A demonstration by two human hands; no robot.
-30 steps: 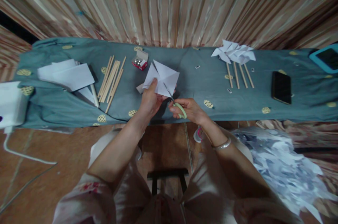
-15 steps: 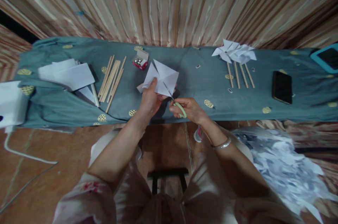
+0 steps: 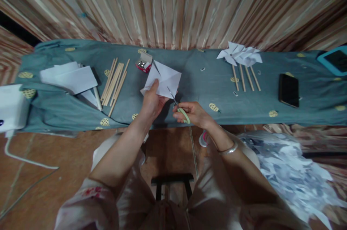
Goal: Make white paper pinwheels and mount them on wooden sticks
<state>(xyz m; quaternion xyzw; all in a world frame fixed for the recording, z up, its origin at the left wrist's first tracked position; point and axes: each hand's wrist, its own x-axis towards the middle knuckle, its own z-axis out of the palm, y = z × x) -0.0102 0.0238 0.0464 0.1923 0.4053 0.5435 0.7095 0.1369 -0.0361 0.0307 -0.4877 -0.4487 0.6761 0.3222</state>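
Note:
My left hand pinches a square of white paper, thumb on top and fingers underneath. A slit runs in from the paper's upper left corner. Green-handled scissors sit in my right hand, their blades at the paper's lower right part. Just behind the paper stands a small open box of metal pins or tacks. Wooden sticks lie to the left of my left hand. Several white paper pinwheels on sticks rest at the right of the table.
White paper sheets are stacked at the left, near a white box with a cable. A black phone and a blue-framed device lie at the right. A clear bag of paper scraps stands by the table's front right.
The paper and my left hand have shifted slightly left. My right hand with the scissors has moved slightly down and left, and the scissors point more steeply.

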